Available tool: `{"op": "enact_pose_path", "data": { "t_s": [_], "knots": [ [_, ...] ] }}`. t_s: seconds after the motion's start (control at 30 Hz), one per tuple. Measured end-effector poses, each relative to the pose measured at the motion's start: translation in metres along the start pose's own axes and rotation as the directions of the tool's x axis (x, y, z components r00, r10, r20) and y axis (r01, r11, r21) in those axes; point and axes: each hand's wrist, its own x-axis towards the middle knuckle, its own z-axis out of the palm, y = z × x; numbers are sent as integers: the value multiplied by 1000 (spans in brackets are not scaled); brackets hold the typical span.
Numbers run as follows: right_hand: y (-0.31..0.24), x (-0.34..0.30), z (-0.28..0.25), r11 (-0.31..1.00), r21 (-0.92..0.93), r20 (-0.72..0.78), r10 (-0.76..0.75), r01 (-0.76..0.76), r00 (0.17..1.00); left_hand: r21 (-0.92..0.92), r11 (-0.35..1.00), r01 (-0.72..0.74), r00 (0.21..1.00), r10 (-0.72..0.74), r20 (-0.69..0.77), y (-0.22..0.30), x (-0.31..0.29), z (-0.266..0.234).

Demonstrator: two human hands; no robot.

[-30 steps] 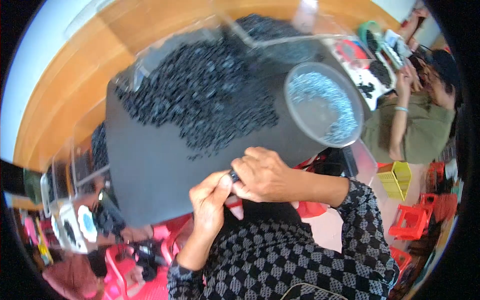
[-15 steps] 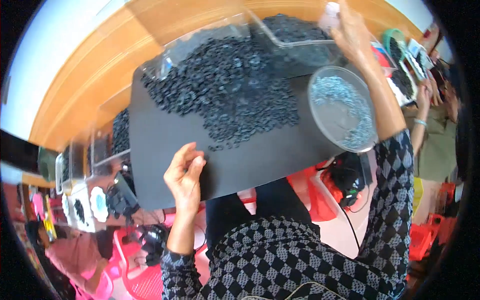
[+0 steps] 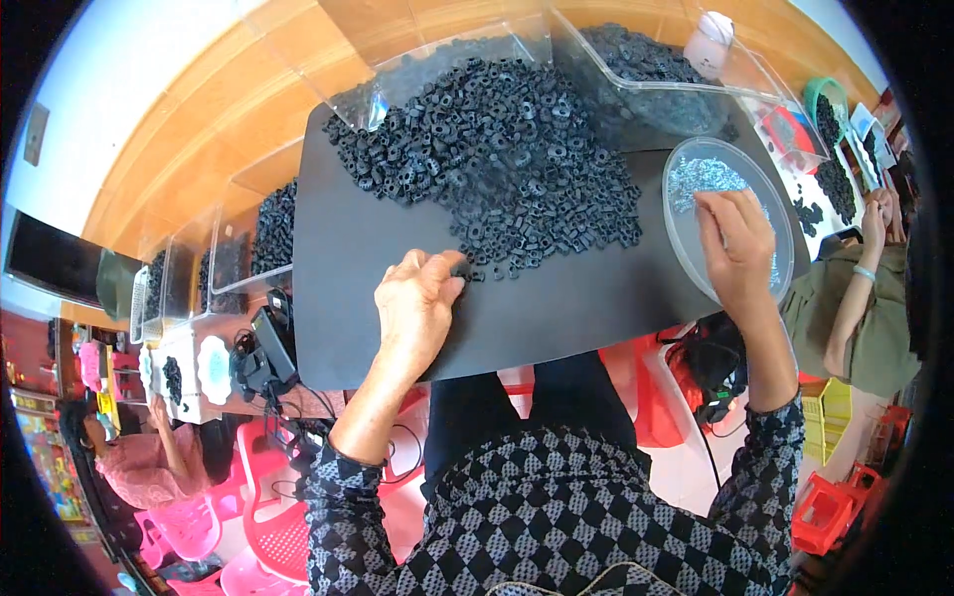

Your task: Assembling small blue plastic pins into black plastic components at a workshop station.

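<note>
On the dark board [image 3: 368,288] in front of me lies a wide heap of small black plastic parts [image 3: 487,129]. My left hand [image 3: 417,303] is at the heap's near edge, its thumb and forefinger closed on one small black plastic part [image 3: 460,268]. A round, clear shallow dish [image 3: 696,260] with tiny silvery metal pieces [image 3: 706,177] stands at the board's right side. Over that dish is my right hand [image 3: 740,248], fingertips pressed together among the metal pieces. Whatever lies between those fingertips is too small to make out.
Clear bins of black parts stand behind the heap [image 3: 646,84] and at the left [image 3: 273,233]. A white-lidded pink jar [image 3: 709,45] is at the far right. Co-workers sit at the right [image 3: 860,298] and left [image 3: 149,467]. Cables and a black device [image 3: 273,343] are beside the board.
My right hand has come down from beside the jar to the dish. My left hand has moved to the heap's edge and closed on a black part. The whole view has shifted slightly.
</note>
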Motion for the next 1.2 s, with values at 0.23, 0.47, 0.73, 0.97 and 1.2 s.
{"op": "enact_pose_path", "data": {
  "t_s": [0.23, 0.47, 0.73, 0.97, 1.2],
  "knots": [
    [21, -17, -10, 991, -12, 74, 132, -131, 988, 35, 999, -25, 998, 27, -55, -3, 29, 11],
    [34, -33, -21, 983, -59, 62, 175, -171, 983, 185, 977, -106, 994, 111, -14, -3, 67, 29],
    [59, -47, -18, 927, -109, 266, 375, -359, 888, 202, 979, -31, 995, 13, 94, -8, 73, 22],
    [67, -35, 14, 972, -17, 354, 226, -236, 907, 12, 993, 121, 987, -122, 102, 14, 73, 7],
    [71, -29, 10, 987, -114, 420, 155, -117, 894, -460, 850, 257, 965, -249, 80, 33, 30, -13]
  ]
}}
